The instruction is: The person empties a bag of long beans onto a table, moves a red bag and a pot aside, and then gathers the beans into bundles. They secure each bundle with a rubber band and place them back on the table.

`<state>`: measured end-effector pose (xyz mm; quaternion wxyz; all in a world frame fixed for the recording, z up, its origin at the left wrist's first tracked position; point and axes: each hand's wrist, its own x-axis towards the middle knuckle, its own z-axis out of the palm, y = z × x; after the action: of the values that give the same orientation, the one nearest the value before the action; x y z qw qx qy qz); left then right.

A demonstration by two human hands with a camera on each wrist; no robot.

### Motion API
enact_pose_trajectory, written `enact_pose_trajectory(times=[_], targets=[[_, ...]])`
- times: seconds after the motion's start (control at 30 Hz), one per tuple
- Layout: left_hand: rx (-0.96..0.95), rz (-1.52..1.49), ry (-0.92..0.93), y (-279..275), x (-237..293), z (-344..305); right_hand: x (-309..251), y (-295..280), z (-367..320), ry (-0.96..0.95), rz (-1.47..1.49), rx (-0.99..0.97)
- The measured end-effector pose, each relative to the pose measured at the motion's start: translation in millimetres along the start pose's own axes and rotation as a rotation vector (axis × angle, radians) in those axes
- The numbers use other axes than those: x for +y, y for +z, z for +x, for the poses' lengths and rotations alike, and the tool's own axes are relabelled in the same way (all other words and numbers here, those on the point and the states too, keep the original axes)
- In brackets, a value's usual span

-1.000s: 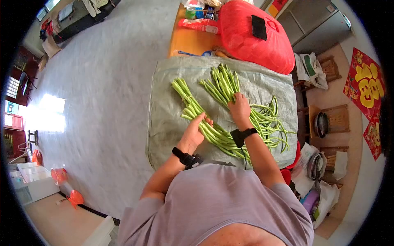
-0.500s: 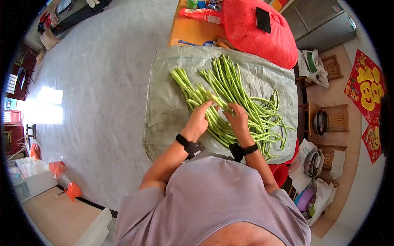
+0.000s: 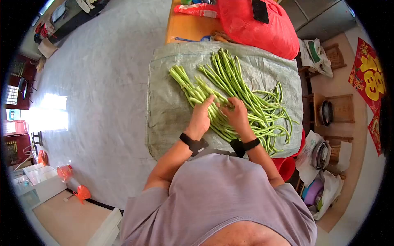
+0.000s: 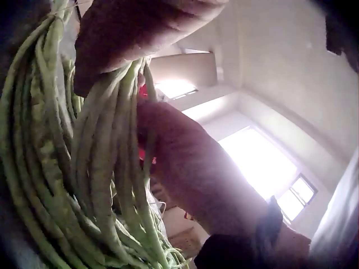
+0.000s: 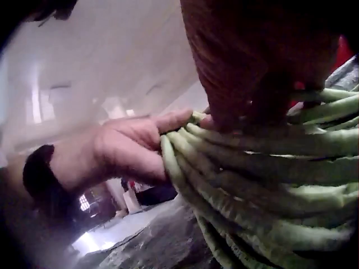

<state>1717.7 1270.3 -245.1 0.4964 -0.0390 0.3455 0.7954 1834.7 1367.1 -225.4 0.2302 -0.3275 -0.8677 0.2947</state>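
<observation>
Long green beans [image 3: 236, 78] lie across a grey-green woven sheet [image 3: 164, 119]. At the left, a bundle of long beans [image 3: 179, 76] has a thin tie round it near one end. My left hand [image 3: 200, 119] grips a smaller bunch of long beans [image 4: 104, 162] laid over that bundle, thumb on top. Just right of it, my right hand [image 3: 238, 117] pinches beans of the same bunch with fingers bent downward. In the right wrist view, the left hand [image 5: 126, 145] holds the bean ends between thumb and fingers; the dark right hand [image 5: 247, 67] hides part of them.
Past the sheet stands an orange table [image 3: 186, 26] with a large red mesh cover [image 3: 250, 28] and a black phone [image 3: 259, 11] on it. A red bucket [image 3: 284, 167] sits below the sheet's near right corner. Wooden chairs [image 3: 340, 107] line the right wall.
My right hand has left the right-hand pile and come left to the bunch by my left hand. The left hand has shifted slightly up along the beans. The view has tilted a little.
</observation>
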Motion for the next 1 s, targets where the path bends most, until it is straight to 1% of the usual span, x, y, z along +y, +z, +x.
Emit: enact_pose_trajectory(times=[0.1, 0.13, 0.23, 0.27, 0.37, 0.4, 0.5, 0.57, 0.67, 0.7, 0.77, 0.83, 0.87, 0.97, 1.0], targets=[[0.023, -0.054, -0.064, 1.1, 2.0, -5.4, 8.9, -5.2, 2.5, 0.181, 0.247, -0.14], [0.023, -0.058, -0.078, 0.1, 1.8, -5.8, 13.8, -5.7, 3.0, 0.128, 0.255, -0.152], [-0.02, -0.089, -0.079, -5.5, -1.6, -2.0, 36.0, -2.9, 6.7, 0.282, 0.567, -0.204], [-0.041, -0.103, -0.074, -6.2, -1.7, -1.5, 35.5, -4.0, 9.5, 0.296, 0.594, -0.192], [0.005, -0.116, -0.075, -7.5, -2.1, -2.9, 27.5, -8.1, 11.6, 0.393, 0.703, -0.047], [0.01, -0.113, -0.076, -9.4, -3.0, -2.0, 19.6, -9.1, 13.4, 0.361, 0.806, 0.01], [0.012, -0.102, -0.097, -13.1, -2.9, -1.0, 17.2, -12.9, 15.1, 0.353, 0.863, 0.011], [-0.012, -0.084, -0.133, -10.5, -1.0, -1.5, 6.8, -14.1, 13.3, 0.352, 0.83, -0.013], [-0.09, -0.015, -0.071, -5.6, -1.3, -2.0, 6.4, -1.8, 10.6, 0.305, 0.703, 0.007], [-0.087, 0.016, -0.069, -7.1, -3.1, -0.5, 7.9, 3.6, 9.6, 0.281, 0.649, 0.022], [-0.082, 0.081, -0.062, -9.2, -4.5, 2.5, 8.9, 9.4, 4.2, 0.293, 0.684, 0.001], [-0.055, 0.024, -0.09, -7.7, -3.4, 1.3, 8.6, 14.5, 1.6, 0.301, 0.709, -0.022], [-0.042, -0.004, -0.104, -4.8, -1.4, -0.6, -1.4, 9.3, 1.5, 0.298, 0.694, -0.041], [0.025, -0.02, -0.119, 2.8, 1.1, -7.3, -1.1, 10.5, -1.2, 0.255, 0.57, -0.023], [-0.018, -0.039, -0.146, 1.4, 1.5, -6.8, -3.4, 7.8, -1.5, 0.232, 0.542, 0.011]])
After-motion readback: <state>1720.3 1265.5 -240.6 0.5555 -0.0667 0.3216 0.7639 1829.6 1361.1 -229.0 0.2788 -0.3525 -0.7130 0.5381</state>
